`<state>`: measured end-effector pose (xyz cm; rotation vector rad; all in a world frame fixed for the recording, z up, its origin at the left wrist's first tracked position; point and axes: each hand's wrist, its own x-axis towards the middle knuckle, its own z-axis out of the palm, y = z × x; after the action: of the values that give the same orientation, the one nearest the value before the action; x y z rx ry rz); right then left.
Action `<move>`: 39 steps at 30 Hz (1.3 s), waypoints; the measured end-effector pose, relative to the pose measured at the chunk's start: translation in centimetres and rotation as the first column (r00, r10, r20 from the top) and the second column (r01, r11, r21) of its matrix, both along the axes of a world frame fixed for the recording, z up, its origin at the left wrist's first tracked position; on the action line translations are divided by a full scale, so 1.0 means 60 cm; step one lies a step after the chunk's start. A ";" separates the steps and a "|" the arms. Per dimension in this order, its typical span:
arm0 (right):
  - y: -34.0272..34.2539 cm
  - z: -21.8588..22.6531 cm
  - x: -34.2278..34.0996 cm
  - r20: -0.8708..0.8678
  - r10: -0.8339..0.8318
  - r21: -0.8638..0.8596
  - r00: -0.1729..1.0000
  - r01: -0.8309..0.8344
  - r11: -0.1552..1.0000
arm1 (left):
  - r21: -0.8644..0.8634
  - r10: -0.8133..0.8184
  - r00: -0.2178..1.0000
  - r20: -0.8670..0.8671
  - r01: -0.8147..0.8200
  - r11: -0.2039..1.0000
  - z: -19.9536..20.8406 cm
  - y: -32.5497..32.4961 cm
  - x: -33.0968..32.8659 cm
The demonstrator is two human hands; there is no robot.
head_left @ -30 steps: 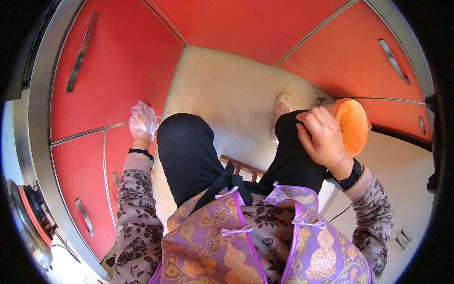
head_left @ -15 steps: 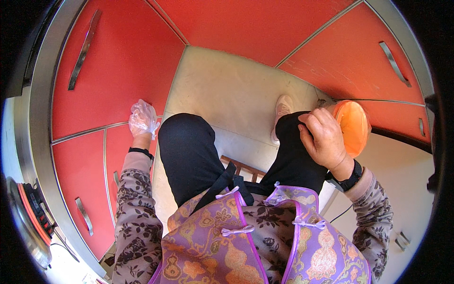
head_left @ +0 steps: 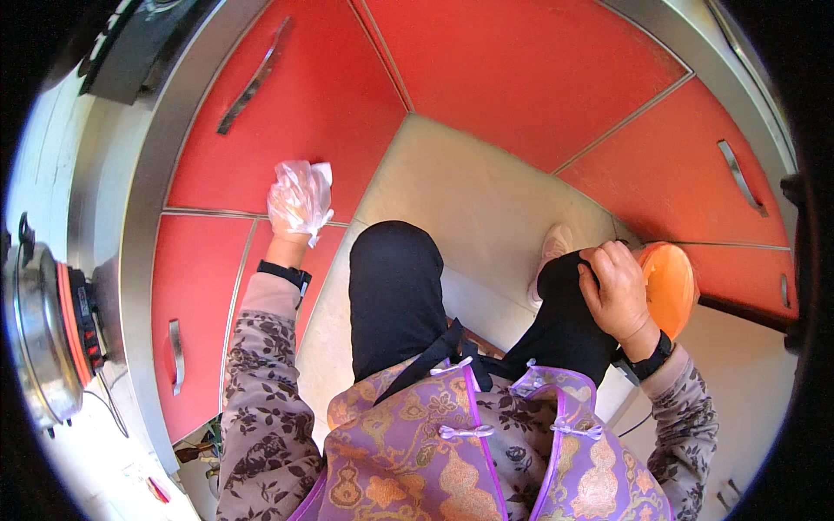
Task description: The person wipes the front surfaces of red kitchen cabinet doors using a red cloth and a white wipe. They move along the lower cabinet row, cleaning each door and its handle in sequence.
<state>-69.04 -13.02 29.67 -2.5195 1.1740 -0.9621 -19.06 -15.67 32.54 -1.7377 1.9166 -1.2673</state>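
My left hand (head_left: 296,201), in a clear, crinkled plastic glove, is up against a red cabinet door (head_left: 321,95), near the seam below it. Its fingers look bunched. A pale, thin edge sticks out by the fingertips; whether this is a wipe or loose glove film, I cannot tell. Bare and holding nothing, my right hand (head_left: 618,291) rests on my right knee (head_left: 560,286), fingers bent over it and thumb apart. Just beyond that hand is an orange bag-like thing (head_left: 671,286), open at the top, partly hidden by the hand.
Red cabinets with metal handles (head_left: 256,78) run around the far side and left. A pale tiled floor (head_left: 469,174) lies between them and my legs. On the white counter (head_left: 122,443) at left stands a round metal pot (head_left: 39,330) with a cable. Several dark-handled items sit low at left.
My view has shifted, so the cabinets and my legs appear further right. The gloved left hand is higher on the red door, above the seam. My right hand stays on the knee.
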 end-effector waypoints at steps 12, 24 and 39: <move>-0.023 -0.042 0.017 -0.037 -0.005 0.036 0.999 0.006 0.999 | 0.240 0.087 0.995 0.048 -0.096 0.966 -0.038 0.042 0.079; -0.034 -0.039 0.001 -0.008 0.010 0.029 1.000 -0.010 1.000 | -0.205 -0.008 0.984 -0.179 -0.029 0.978 0.078 0.258 0.110; -0.030 -0.060 -0.047 -0.007 0.012 -0.055 1.000 -0.012 0.998 | -0.407 -0.210 0.973 -0.100 0.153 0.901 0.093 0.065 0.041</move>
<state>-71.84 -14.81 26.08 -2.5713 1.1477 -0.9977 -16.59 -11.77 38.12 -1.9145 2.0501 -1.7496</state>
